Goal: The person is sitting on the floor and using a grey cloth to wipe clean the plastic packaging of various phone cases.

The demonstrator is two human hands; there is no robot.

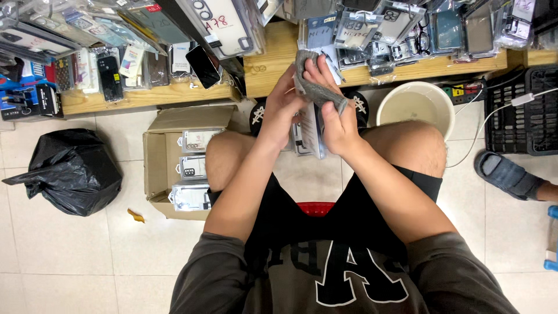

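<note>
while your right hand grips the grey cloth over the packaged phone case your left hand clamps at twelve o'clock, you seem mid-wipe; next, probably turn the packet.

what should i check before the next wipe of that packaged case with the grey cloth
1. Grey cloth gripped by both hands: ok, left hand and right hand both on it.
2. Packaged phone case held: cannot tell, mostly hidden behind the hands.
3. Cloth covers the package top: ok, draped over it.
4. Cardboard box within reach: ok, open beside the left knee, packaged cases inside.
5. White bucket out of the way: ok, apart from the hands, by the right knee.
6. Package surface clean: cannot tell.
</note>
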